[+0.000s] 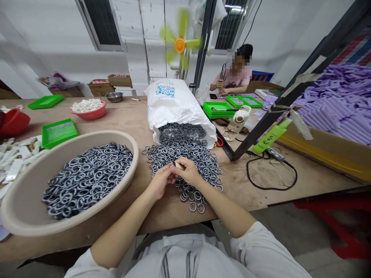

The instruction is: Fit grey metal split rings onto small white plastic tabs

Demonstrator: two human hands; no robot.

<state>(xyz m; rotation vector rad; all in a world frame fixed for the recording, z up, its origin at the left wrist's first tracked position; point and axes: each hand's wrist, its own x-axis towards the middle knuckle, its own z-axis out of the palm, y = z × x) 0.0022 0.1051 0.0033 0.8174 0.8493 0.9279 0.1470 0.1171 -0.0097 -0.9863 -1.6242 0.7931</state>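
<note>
Both of my hands meet over a spread of dark grey rings [199,158] on the table. In my right hand [189,172] is a small cream-coloured tool with a black end [179,166]; its exact kind is hard to make out. My left hand [162,179] is closed close against it, fingers pinched, and whatever they hold is hidden. Behind the hands, more rings spill from the mouth of a white sack [171,104] lying on its side. To the left stands a large beige basin [131,154] with many grey rings [92,177] in it.
Green trays [59,133], a red bowl of white parts [89,110] and loose white parts [17,162] lie left. A dark metal frame [246,148], black cable [272,188] and box of purple parts [339,104] stand right. A fan [179,45] and a co-worker [237,75] are behind.
</note>
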